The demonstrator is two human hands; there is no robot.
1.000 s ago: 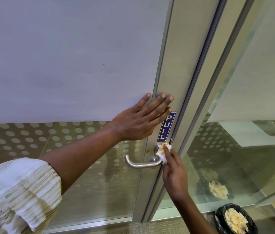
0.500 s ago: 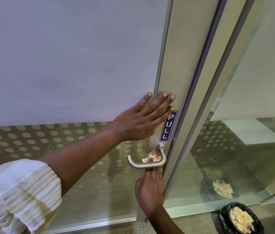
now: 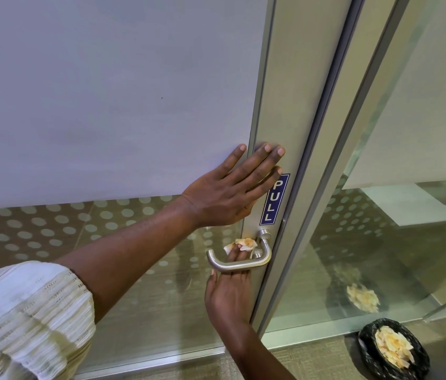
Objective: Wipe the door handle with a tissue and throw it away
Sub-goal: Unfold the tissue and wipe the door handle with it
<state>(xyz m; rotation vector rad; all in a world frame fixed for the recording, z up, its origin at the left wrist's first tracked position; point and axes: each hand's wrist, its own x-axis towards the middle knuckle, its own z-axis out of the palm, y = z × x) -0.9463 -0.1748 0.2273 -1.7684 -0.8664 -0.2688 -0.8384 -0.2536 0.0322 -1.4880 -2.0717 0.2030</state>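
Fingers (image 3: 264, 160) of the left hand (image 3: 224, 193) are lying flat and slightly spread against the door (image 3: 106, 105), their tips reaching across onto the metal door frame (image 3: 293, 105). Just beside the little finger, on its right, a blue PULL sign (image 3: 275, 199) is running down the frame.

Below that flat hand, the right hand (image 3: 228, 297) is reaching up from underneath, behind the door handle (image 3: 239, 263). Its fingers (image 3: 234, 255) are passing between the lever bar and the glass, held close together, and their tips are pressing a crumpled tissue (image 3: 242, 244) that is showing orange-brown stains. The tissue is sitting above the lever bar, just left of the handle's upright neck, and it is touching those fingertips; whether it is pinched between them or only pushed from below is impossible to tell. The thumb is sticking out to the left, under the bar.

Far to the lower right of the right hand's fingers, well apart from them, a black-lined bin (image 3: 393, 349) is standing on the floor, holding a heap of similar stained tissues (image 3: 393, 345). A striped cream sleeve (image 3: 24, 319) is covering the left upper arm.
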